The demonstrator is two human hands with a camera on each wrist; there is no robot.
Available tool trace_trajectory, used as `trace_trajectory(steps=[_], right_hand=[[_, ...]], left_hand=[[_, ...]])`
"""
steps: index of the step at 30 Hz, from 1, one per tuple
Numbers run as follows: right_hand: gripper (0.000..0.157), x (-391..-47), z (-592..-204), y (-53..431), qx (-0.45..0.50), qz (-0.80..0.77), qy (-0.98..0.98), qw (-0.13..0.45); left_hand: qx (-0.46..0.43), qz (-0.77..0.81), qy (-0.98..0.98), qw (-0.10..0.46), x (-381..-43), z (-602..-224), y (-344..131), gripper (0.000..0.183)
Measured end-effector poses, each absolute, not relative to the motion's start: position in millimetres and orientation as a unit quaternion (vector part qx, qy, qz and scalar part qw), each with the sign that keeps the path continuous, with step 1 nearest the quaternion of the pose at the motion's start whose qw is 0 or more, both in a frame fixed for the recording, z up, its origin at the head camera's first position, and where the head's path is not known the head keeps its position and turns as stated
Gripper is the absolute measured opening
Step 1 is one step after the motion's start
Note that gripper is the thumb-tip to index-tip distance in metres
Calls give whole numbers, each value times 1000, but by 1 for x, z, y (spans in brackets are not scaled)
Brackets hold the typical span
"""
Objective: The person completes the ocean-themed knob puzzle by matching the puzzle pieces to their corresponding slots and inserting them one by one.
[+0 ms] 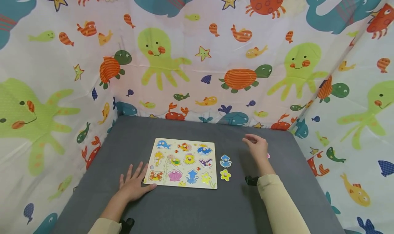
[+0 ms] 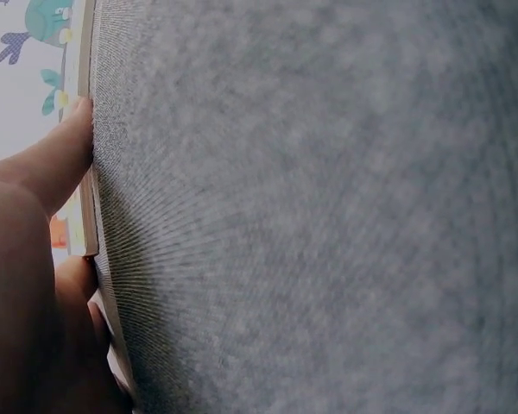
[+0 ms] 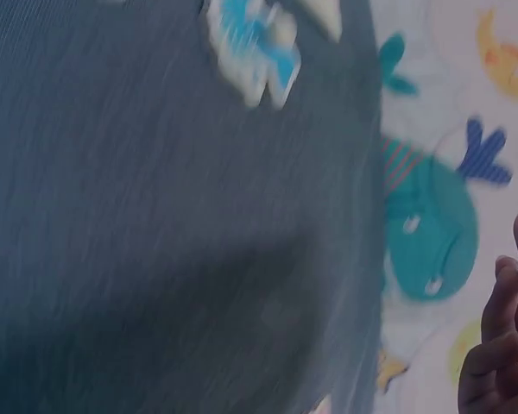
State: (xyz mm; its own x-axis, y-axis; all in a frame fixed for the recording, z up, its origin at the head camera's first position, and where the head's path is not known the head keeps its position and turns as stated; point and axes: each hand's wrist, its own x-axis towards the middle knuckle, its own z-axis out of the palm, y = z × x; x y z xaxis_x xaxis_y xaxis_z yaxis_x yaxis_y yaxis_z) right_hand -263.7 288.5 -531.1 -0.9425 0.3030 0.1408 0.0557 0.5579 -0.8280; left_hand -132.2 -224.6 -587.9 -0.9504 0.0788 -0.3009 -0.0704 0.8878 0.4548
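Note:
A pale wooden puzzle board [image 1: 167,183] with sea-animal pictures, several of them knobbed pieces, lies on the grey table. My left hand [image 1: 133,187] is spread flat at its lower left corner, the thumb along the near edge. In the left wrist view, the thumb [image 2: 69,151] touches the board's edge. My right hand [image 1: 258,148] hovers above the table to the right, thumb and fingertips bent close together. A small blue-and-white patch shows between them in the right wrist view; whether it is a held piece or the backdrop is unclear.
Right of the board lie a blue squid piece [image 1: 225,161] and a yellow star piece [image 1: 225,175]. A pink piece [image 1: 268,155] is mostly hidden behind the right wrist. Sea-animal fabric [image 1: 184,104] hangs along the table's back and sides.

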Motion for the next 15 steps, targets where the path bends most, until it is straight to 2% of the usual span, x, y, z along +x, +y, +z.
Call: trace_trajectory(steps=[6, 15], right_hand=[[33, -265, -550, 320, -144, 440, -878, 122], [32, -257, -571, 350, -219, 414, -871, 146]], left_hand=[[-6, 236, 958, 161, -132, -587, -225, 114], [1, 236, 959, 160, -132, -587, -224, 111]])
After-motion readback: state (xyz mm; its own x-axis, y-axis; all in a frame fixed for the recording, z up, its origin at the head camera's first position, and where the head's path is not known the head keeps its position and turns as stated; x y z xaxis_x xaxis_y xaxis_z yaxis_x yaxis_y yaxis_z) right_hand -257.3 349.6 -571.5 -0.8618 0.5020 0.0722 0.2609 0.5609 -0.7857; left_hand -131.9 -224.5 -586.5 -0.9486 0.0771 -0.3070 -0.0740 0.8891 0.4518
